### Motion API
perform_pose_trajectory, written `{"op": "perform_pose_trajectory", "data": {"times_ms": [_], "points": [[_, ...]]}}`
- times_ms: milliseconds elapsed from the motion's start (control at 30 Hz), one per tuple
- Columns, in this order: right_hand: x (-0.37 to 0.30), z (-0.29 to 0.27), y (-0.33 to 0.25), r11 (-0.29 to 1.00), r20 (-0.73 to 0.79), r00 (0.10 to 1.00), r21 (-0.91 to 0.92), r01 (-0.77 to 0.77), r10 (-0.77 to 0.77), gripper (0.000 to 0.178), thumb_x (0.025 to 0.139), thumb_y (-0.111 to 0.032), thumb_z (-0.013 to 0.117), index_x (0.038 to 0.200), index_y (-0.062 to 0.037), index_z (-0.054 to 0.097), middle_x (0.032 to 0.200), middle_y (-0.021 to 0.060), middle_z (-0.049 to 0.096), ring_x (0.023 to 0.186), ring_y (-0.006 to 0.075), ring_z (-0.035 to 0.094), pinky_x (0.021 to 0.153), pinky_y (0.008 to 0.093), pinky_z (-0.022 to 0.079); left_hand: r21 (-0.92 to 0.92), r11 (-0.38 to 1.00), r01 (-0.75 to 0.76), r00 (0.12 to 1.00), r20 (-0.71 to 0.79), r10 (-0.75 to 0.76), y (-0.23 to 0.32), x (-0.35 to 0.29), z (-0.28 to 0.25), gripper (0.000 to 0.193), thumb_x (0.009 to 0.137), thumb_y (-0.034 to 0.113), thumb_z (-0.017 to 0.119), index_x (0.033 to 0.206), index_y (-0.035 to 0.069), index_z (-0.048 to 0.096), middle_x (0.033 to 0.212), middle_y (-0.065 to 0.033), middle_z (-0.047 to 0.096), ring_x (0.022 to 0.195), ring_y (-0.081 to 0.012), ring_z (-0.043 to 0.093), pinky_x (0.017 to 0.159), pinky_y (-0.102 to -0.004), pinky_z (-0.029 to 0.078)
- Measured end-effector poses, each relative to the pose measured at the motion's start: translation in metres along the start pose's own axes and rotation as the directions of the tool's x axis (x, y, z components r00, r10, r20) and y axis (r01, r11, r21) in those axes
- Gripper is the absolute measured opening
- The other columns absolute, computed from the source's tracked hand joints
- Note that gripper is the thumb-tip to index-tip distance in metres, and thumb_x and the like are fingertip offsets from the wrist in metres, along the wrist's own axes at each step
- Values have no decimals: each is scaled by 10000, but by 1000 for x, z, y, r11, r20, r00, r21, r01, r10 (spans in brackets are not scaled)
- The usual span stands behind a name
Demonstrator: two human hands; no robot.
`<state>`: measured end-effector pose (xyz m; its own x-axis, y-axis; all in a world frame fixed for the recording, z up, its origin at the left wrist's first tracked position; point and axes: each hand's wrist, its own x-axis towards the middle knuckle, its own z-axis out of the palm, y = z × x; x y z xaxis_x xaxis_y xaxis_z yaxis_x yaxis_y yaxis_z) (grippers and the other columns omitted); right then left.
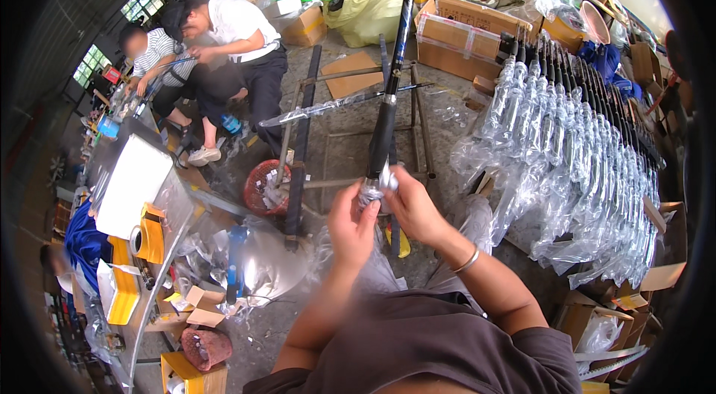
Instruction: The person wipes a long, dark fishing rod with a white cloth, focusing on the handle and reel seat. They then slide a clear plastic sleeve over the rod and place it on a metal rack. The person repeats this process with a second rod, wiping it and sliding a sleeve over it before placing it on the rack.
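Observation:
A black fishing rod (382, 133) stands up in front of me, leaning slightly right at its top. Crumpled clear plastic (371, 192) is bunched round its butt end. My left hand (350, 226) closes on the butt from the left, thumb up along the plastic. From the other side my right hand (414, 207) pinches the plastic against the rod; a bangle circles that wrist. Beyond the held rod, another rod in a clear sleeve (335, 107) lies across a metal frame (302, 136). What the fingers grip underneath is partly hidden.
Many plastic-sleeved rods (567, 148) lean in a row at right. A red basket (267, 186) stands beside the frame. Cardboard boxes (466, 36) and a pale green sack (365, 10) fill the back. Two people sit at left by a cluttered bench (160, 245).

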<state>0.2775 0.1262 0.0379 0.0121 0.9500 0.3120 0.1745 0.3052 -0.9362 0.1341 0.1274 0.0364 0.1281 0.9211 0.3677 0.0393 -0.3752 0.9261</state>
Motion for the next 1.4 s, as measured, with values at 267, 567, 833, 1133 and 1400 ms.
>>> {"op": "perform_pose_trajectory", "data": {"times_ms": [267,567,833,1133,1400], "points": [[16,-32,15,799,142,938,493,-344,316,277,945,-98,538,1215,-40,537,1056,64,638,974,172,612,838,342,494,-566,711,418,908,291,-303,12,9,-6,294,919,172,619,1124,-9,511,966,-146,623,617,-170,566,482,-258,435],[6,-24,40,995,230,972,-75,64,-45,343,778,17,519,1110,-3,603,1030,129,610,954,253,600,809,334,478,-447,854,266,964,131,-232,3,21,-1,281,904,79,620,1152,-8,522,947,-100,619,630,-134,576,489,-235,433],[-72,-24,84,902,189,884,-153,-404,428,442,825,-395,732,721,22,626,729,96,585,707,142,569,619,316,459,-378,925,-27,970,-234,-67,-40,99,35,300,881,22,637,1158,3,521,923,-57,601,640,-101,579,512,-224,462],[-90,-24,91,921,59,959,-302,-246,275,498,761,-264,757,1148,-5,581,1036,188,646,948,342,638,799,395,498,-466,885,9,947,-279,-157,-47,99,83,272,882,31,643,1125,15,521,920,-51,599,643,-96,575,510,-220,457],[-98,-17,92,911,63,928,-228,-345,367,446,815,-288,720,1100,31,592,962,204,660,906,304,649,800,376,494,-467,883,37,958,-236,-164,-52,91,91,263,891,38,632,1126,6,519,935,-56,603,657,-104,578,524,-225,463]]}}
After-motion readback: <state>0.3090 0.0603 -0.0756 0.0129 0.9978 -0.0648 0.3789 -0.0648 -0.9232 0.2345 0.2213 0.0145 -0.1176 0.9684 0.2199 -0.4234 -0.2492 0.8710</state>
